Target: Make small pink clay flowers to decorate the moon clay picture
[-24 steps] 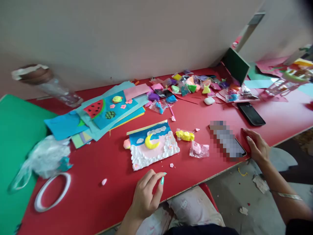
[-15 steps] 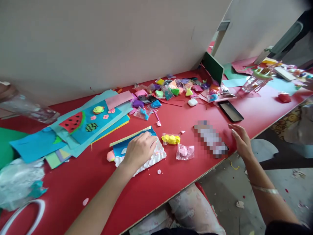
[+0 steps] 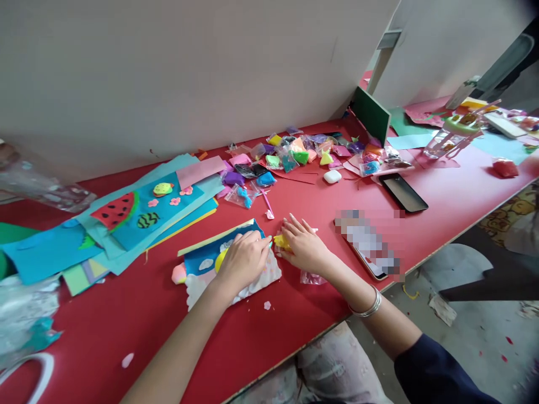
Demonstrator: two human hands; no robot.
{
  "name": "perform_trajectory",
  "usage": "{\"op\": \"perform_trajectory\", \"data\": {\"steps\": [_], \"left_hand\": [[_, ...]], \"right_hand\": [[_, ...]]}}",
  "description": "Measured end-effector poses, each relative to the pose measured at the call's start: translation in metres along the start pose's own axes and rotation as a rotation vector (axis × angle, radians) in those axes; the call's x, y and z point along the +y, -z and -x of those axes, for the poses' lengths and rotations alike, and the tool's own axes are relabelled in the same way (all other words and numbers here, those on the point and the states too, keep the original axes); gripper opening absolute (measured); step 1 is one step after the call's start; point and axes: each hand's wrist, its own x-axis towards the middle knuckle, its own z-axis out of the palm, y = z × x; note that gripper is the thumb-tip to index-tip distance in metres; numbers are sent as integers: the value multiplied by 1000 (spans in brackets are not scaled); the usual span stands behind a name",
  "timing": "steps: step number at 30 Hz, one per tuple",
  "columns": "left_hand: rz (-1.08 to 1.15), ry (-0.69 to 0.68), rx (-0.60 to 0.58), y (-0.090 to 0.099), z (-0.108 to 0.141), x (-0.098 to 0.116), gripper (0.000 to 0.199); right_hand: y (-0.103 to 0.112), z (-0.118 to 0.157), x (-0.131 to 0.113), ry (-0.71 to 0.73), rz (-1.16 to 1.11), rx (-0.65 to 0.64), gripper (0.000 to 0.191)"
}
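The left grip, closure unclear, covers part of the clay picture; the right grip, open, overlaps the yellow packet.

At left, we count one blue fruit picture bearing one watermelon slice and three pink flowers. Nearer the middle, we see one clay-decorated card and one loose flower; at right, one black phone case and one green-lidded tumbler.
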Motion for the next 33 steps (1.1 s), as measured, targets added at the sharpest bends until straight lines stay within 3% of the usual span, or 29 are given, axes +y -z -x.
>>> {"op": "perform_trajectory", "data": {"steps": [4,9,16,22,27,30,33], "left_hand": [[53,-37,94,-4,-2,-4,25],[103,-90,153,-6,1,-2,24],[125,-51,149,-2,2,-3,22],[291,-8,229,4,2,-7,18],[444,89,206,14,2,-10,14],[523,117,156,22,2,-7,12],[609,69,127,25,3,0,12]], "right_hand": [[-2,-3,5,17,-116,-17,38],[0,0,5,-6,-252,90,32],[2,4,0,-14,-321,213,27],[5,8,-6,37,-432,330,26],[8,9,-11,110,-520,386,25],[9,8,-11,141,-532,332,32],[8,7,-9,105,-508,163,41]]}}
